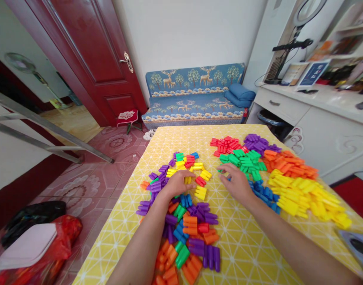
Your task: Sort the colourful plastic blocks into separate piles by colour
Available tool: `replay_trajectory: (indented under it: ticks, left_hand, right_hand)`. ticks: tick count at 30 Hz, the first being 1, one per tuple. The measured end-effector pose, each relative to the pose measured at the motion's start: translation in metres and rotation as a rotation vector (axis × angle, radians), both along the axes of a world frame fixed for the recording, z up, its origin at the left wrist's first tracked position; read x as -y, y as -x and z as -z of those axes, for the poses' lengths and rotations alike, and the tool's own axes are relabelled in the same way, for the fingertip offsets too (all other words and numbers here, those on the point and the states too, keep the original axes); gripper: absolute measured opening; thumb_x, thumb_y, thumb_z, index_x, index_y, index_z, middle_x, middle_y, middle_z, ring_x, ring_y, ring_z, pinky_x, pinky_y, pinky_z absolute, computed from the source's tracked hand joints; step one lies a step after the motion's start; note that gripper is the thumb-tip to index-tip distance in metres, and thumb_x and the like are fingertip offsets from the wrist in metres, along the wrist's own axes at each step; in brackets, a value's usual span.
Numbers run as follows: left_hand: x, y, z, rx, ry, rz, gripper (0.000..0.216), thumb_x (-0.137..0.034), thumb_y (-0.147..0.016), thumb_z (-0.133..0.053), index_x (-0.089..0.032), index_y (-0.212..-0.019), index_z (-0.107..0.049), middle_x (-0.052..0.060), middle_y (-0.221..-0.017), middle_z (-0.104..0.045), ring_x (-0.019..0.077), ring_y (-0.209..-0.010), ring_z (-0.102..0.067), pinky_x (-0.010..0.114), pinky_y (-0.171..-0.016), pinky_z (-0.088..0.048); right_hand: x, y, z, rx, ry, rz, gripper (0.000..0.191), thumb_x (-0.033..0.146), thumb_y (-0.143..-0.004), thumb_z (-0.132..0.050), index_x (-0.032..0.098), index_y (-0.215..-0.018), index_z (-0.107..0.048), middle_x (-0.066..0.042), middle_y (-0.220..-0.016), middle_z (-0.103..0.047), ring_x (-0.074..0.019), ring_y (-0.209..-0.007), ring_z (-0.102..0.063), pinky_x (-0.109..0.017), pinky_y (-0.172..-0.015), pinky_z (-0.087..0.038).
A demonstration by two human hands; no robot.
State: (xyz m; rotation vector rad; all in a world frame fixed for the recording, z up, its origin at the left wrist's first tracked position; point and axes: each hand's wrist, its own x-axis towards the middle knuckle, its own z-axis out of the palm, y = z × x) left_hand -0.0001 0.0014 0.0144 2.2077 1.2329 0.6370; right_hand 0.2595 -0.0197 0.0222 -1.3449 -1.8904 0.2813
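My left hand rests palm down on a mixed pile of coloured plastic blocks, its fingers curled over a yellow block. My right hand reaches toward the sorted heaps, its fingertips pinched at a green block by the green heap. Sorted heaps lie to the right: red, purple, orange, yellow and blue. All lie on a table with a yellow patterned cloth.
A blue deer-print sofa stands beyond the table's far edge. A dark red door is at the left, a white cabinet at the right. Red and black bags lie on the floor at the left.
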Motion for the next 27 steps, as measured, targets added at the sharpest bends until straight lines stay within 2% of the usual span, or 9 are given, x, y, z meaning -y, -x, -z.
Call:
replay_trajectory:
  ticks: [3,5,7,9,12,15,18,23,27]
  left_hand:
    - [0.001,0.0,-0.001,0.004,-0.015,0.008,0.04,-0.029,-0.071,-0.075,-0.021,-0.109,-0.071,0.008,-0.113,-0.07,0.0243,-0.106,-0.064,0.036,-0.097,-0.046]
    - [0.001,0.0,-0.002,0.009,-0.019,0.016,0.038,-0.029,-0.072,-0.074,-0.02,-0.109,-0.071,0.009,-0.113,-0.07,0.0242,-0.105,-0.064,0.036,-0.096,-0.047]
    - [0.001,-0.001,-0.003,0.012,-0.019,0.019,0.036,-0.029,-0.072,-0.074,-0.019,-0.107,-0.072,0.009,-0.112,-0.071,0.0242,-0.104,-0.065,0.036,-0.096,-0.047]
    - [0.001,-0.001,-0.002,0.022,-0.017,0.01,0.037,-0.027,-0.071,-0.074,-0.02,-0.108,-0.071,0.008,-0.112,-0.071,0.0244,-0.104,-0.065,0.036,-0.097,-0.047]
    - [0.0,-0.002,0.002,0.081,0.011,-0.044,0.052,-0.026,-0.069,-0.076,-0.019,-0.119,-0.065,0.009,-0.114,-0.07,0.0242,-0.104,-0.065,0.037,-0.095,-0.049]
    - [-0.001,-0.002,0.006,0.154,0.041,-0.079,0.064,-0.027,-0.07,-0.075,-0.017,-0.13,-0.056,0.009,-0.11,-0.071,0.0229,-0.1,-0.067,0.036,-0.092,-0.051]
    - [-0.001,-0.002,0.007,0.173,0.054,-0.081,0.064,-0.029,-0.07,-0.075,-0.018,-0.13,-0.056,0.01,-0.11,-0.07,0.0226,-0.099,-0.066,0.036,-0.09,-0.051]
    - [0.002,0.0,0.002,0.126,0.053,-0.039,0.07,-0.036,-0.067,-0.078,-0.017,-0.131,-0.056,0.012,-0.115,-0.069,0.0251,-0.103,-0.065,0.038,-0.094,-0.049]
    - [0.002,0.0,-0.003,0.1,0.039,0.026,0.047,-0.032,-0.071,-0.074,-0.018,-0.116,-0.067,0.009,-0.108,-0.071,0.0238,-0.098,-0.066,0.036,-0.091,-0.049]
  right_hand:
    - [0.004,0.044,0.021,0.024,-0.012,-0.044,0.054,0.005,-0.072,-0.046,0.02,-0.122,-0.06,-0.009,-0.129,-0.056,-0.0229,-0.121,-0.05,-0.042,-0.103,-0.041]
    - [-0.002,0.059,0.03,0.079,-0.008,-0.032,0.07,-0.001,-0.068,-0.043,0.021,-0.132,-0.054,-0.008,-0.142,-0.046,-0.0233,-0.133,-0.038,-0.044,-0.109,-0.034]
    - [-0.012,0.065,0.034,0.151,0.024,-0.034,0.074,-0.003,-0.068,-0.044,0.026,-0.135,-0.051,-0.005,-0.148,-0.04,-0.0248,-0.138,-0.031,-0.046,-0.11,-0.032]
    - [-0.02,0.066,0.038,0.197,0.07,-0.044,0.068,0.0,-0.072,-0.047,0.029,-0.134,-0.053,-0.005,-0.148,-0.04,-0.0268,-0.136,-0.033,-0.049,-0.109,-0.032]
    - [-0.026,0.066,0.042,0.172,0.09,-0.056,0.05,0.009,-0.08,-0.051,0.029,-0.125,-0.06,-0.006,-0.141,-0.048,-0.026,-0.125,-0.046,-0.048,-0.104,-0.036]
    - [-0.022,0.066,0.047,0.049,0.046,-0.059,0.033,0.013,-0.079,-0.055,0.025,-0.107,-0.069,-0.006,-0.126,-0.059,-0.0234,-0.115,-0.052,-0.043,-0.099,-0.039]
    - [-0.014,0.067,0.049,-0.141,0.045,-0.062,0.019,0.014,-0.078,-0.056,0.023,-0.088,-0.07,-0.006,-0.107,-0.065,-0.0219,-0.106,-0.056,-0.042,-0.096,-0.041]
    - [0.007,0.075,0.043,-0.488,0.161,-0.148,0.011,0.018,-0.076,-0.055,0.021,-0.08,-0.065,-0.005,-0.095,-0.066,-0.0186,-0.095,-0.061,-0.034,-0.085,-0.048]
    - [0.017,0.08,0.038,-0.527,0.188,-0.152,0.018,0.017,-0.073,-0.054,0.02,-0.089,-0.063,-0.004,-0.097,-0.065,-0.0179,-0.094,-0.061,-0.032,-0.084,-0.048]
